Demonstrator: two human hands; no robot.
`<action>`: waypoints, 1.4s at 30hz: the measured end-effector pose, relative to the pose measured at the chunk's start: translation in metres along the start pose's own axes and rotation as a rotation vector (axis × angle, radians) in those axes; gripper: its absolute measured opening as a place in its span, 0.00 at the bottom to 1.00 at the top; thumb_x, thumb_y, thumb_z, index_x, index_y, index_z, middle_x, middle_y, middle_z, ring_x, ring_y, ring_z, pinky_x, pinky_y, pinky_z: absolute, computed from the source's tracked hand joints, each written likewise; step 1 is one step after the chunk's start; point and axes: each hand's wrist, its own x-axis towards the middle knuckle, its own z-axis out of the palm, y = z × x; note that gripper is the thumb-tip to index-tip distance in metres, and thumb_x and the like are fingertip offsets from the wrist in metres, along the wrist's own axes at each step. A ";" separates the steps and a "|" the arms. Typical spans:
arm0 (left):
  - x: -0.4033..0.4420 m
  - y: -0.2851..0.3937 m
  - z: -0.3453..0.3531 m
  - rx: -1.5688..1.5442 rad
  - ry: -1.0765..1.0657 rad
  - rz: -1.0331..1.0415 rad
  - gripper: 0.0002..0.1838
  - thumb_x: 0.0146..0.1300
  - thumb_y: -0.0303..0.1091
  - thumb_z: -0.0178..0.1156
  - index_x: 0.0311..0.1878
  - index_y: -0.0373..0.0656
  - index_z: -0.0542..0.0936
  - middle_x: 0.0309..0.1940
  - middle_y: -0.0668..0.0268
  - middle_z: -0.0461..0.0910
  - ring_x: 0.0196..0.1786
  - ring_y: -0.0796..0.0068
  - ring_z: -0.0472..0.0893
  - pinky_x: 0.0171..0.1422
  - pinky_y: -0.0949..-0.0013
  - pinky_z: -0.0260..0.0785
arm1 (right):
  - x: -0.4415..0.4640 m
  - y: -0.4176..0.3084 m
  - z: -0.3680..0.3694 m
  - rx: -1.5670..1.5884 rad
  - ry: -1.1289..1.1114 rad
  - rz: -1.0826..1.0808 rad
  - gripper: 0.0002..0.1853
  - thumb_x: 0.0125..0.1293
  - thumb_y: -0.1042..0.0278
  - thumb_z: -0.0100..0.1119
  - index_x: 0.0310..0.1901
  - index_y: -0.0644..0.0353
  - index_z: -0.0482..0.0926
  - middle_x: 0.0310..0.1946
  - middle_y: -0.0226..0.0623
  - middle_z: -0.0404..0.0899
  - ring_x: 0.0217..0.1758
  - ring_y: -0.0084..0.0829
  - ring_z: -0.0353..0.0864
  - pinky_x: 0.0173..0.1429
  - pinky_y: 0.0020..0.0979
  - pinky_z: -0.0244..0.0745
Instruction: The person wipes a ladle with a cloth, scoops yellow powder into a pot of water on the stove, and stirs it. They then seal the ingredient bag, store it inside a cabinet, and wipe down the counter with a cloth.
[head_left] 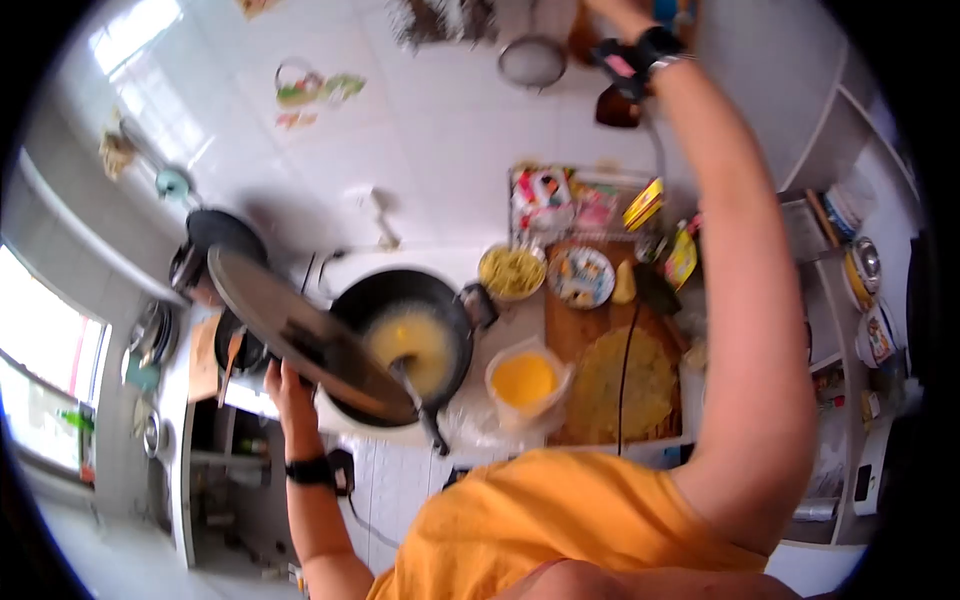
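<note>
My left hand (pixel 292 395) holds a large round pan lid (pixel 300 325) tilted over the left part of a black wok (pixel 455 310). Yellowish liquid (pixel 425 335) lies in the wok, and a ladle (pixel 425 410) rests in it with its handle over the front rim. My right arm is raised to the upper right, towards utensils on the wall; my right hand (pixel 615 12) is at the top edge of the view, mostly cut off and blurred, so its fingers cannot be made out. A brown spatula (pixel 617 108) and a strainer (pixel 532 62) hang nearby.
Right of the wok are a bowl of shredded food (pixel 512 272), a container of yellow liquid (pixel 525 380), and a cutting board (pixel 560 425) bearing a flat pancake (pixel 625 385) and a patterned plate (pixel 582 277). Another dark pan (pixel 228 235) stands at the back left. Shelves line the right side.
</note>
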 end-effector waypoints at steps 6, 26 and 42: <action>0.025 0.005 -0.011 -0.072 -0.051 0.040 0.13 0.62 0.35 0.55 0.39 0.31 0.73 0.29 0.66 0.76 0.27 0.80 0.75 0.29 0.80 0.68 | -0.193 -0.098 -0.071 0.898 -1.072 0.231 0.15 0.60 0.59 0.58 0.42 0.61 0.77 0.32 0.38 0.80 0.31 0.29 0.80 0.39 0.29 0.75; 0.126 -0.018 -0.079 -0.041 -0.498 -0.105 0.13 0.61 0.38 0.57 0.37 0.34 0.76 0.27 0.70 0.77 0.25 0.86 0.72 0.28 0.83 0.63 | -0.494 -0.297 -0.100 0.406 -1.127 -0.509 0.11 0.56 0.71 0.49 0.43 0.54 0.70 0.34 0.38 0.67 0.39 0.36 0.72 0.34 0.33 0.74; 0.112 -0.013 -0.085 -0.054 -0.397 -0.103 0.11 0.62 0.33 0.55 0.36 0.33 0.76 0.26 0.70 0.76 0.26 0.85 0.71 0.30 0.81 0.63 | -0.483 -0.322 -0.003 0.662 -0.685 0.283 0.11 0.52 0.71 0.59 0.39 0.59 0.73 0.28 0.45 0.76 0.33 0.45 0.77 0.35 0.37 0.70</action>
